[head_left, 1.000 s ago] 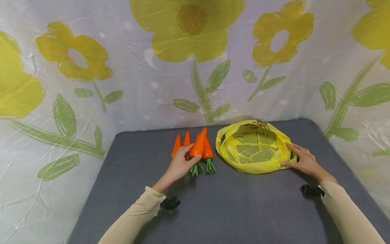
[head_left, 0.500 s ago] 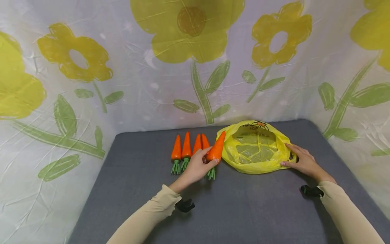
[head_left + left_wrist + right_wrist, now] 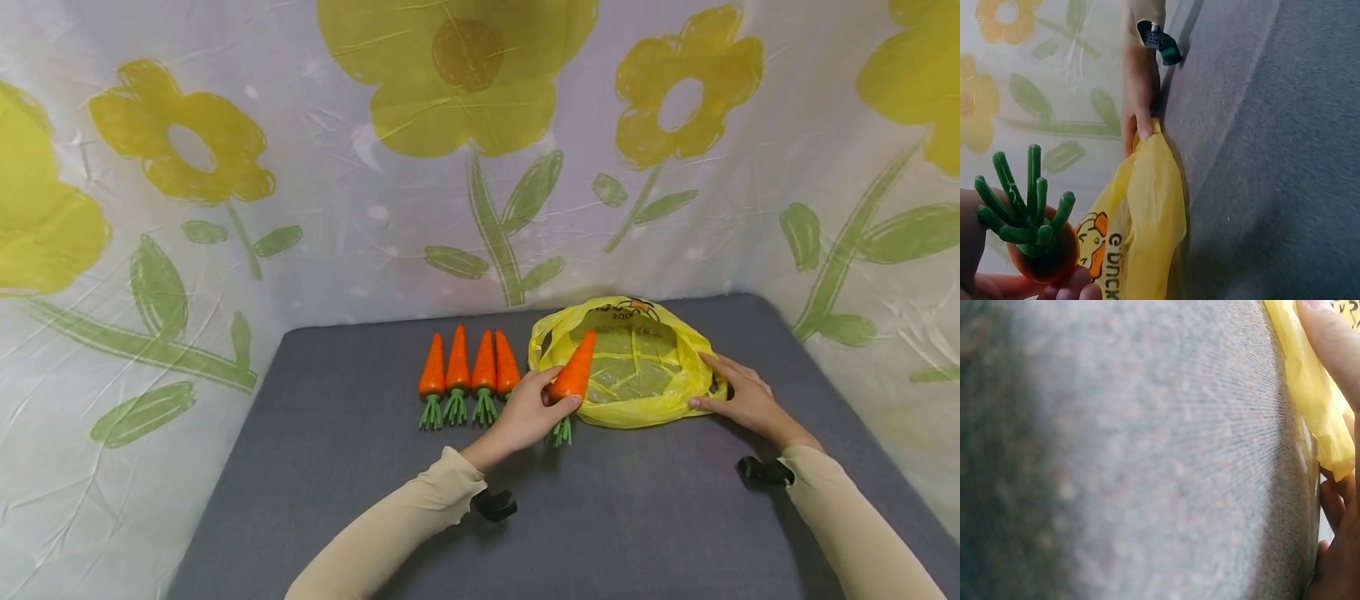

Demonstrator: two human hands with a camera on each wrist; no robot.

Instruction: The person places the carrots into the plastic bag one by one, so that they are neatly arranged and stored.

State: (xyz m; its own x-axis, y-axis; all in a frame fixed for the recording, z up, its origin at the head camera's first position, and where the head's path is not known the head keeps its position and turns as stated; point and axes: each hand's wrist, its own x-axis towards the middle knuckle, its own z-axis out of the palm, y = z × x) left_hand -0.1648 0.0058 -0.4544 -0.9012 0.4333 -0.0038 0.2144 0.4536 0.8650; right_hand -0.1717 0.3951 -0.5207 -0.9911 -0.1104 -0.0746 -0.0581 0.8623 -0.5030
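My left hand (image 3: 525, 412) holds an orange carrot (image 3: 576, 371) between thumb and fingers, tip pointing away and green stalks hanging below. The carrot overlaps the near left rim of an open yellow plastic bag (image 3: 630, 415) in the head view; I cannot tell whether they touch. In the left wrist view the stalk end of the carrot (image 3: 1038, 247) faces the camera. At the bag's right side my right hand (image 3: 750, 402) pinches its edge. The right wrist view catches the thumb (image 3: 1338, 353) against the yellow plastic (image 3: 1310, 394).
Several more carrots (image 3: 458, 362) lie side by side left of the bag, stalks toward me. The rightmost one is partly hidden by my left hand. All lie on a grey table (image 3: 337, 467) with a flower-printed curtain (image 3: 360, 217) behind.
My left hand has lifted the carrot from over the row and carried it right to the bag's near left rim. The right hand keeps its place on the bag.
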